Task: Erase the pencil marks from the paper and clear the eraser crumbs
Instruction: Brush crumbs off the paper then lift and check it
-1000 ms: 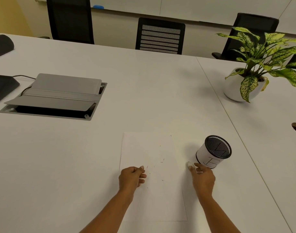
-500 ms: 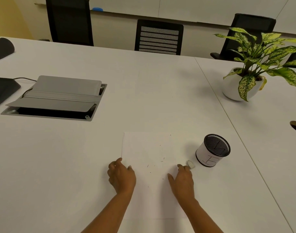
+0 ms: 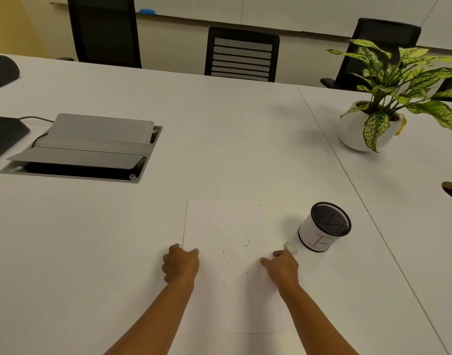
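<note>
The left hand (image 3: 181,263) is off the middle of the paper (image 3: 225,226) now. It has slid out to the left edge and pinches it there. The right hand (image 3: 282,266) has let the eraser (image 3: 291,247) go, and that lies on the table (image 3: 91,252) just beside the mesh cup (image 3: 322,234). The right hand has come back to the sheet's right edge, thumb on top, fingers curled.

A white paper (image 3: 219,226) lies flat in the lower middle of the frame, small dark eraser crumbs (image 3: 245,244) scattered across its middle, while a small whitish eraser (image 3: 291,247) sits just off its right edge.
</note>
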The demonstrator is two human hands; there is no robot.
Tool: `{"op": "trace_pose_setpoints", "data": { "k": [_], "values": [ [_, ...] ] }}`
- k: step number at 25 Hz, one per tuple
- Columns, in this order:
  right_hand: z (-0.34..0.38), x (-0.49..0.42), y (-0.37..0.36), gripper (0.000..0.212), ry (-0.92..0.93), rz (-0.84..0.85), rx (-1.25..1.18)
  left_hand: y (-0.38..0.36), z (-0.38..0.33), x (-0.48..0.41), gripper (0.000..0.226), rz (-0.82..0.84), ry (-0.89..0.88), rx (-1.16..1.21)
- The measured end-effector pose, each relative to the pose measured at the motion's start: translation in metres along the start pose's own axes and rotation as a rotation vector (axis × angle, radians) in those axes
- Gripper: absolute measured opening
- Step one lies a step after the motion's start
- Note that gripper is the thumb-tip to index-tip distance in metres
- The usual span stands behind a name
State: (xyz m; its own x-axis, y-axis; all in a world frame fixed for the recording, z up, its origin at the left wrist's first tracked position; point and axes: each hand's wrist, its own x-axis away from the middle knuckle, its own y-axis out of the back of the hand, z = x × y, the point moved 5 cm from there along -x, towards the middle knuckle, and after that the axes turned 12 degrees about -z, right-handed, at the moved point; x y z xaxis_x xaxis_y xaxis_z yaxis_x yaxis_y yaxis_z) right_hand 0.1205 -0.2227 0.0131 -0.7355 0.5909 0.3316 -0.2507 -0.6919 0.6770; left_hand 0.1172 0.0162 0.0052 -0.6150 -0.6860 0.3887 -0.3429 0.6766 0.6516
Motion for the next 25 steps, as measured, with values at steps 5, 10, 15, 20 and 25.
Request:
{"op": "trace_pose_setpoints", "data": {
  "k": [5,10,15,20,25],
  "values": [
    [-0.005,-0.005,-0.002,0.036,-0.042,-0.041,-0.048,-0.005,0.003,-0.013,0.043,0.023,-0.028,-0.018],
    [-0.008,-0.006,-0.004,0.011,-0.035,-0.063,-0.074,-0.006,0.004,-0.013,0.032,-0.016,-0.064,-0.033],
    [-0.006,-0.002,-0.004,0.026,-0.017,-0.059,-0.091,-0.006,0.005,-0.005,0.03,-0.032,-0.177,0.06],
    [-0.008,0.005,-0.001,0.009,-0.031,0.032,-0.183,-0.004,0.001,0.009,0.031,0.019,-0.2,0.207],
    [-0.021,0.023,0.007,0.044,-0.01,0.111,-0.208,0.003,0.008,0.024,0.03,0.043,-0.202,0.242]
  ]
}}
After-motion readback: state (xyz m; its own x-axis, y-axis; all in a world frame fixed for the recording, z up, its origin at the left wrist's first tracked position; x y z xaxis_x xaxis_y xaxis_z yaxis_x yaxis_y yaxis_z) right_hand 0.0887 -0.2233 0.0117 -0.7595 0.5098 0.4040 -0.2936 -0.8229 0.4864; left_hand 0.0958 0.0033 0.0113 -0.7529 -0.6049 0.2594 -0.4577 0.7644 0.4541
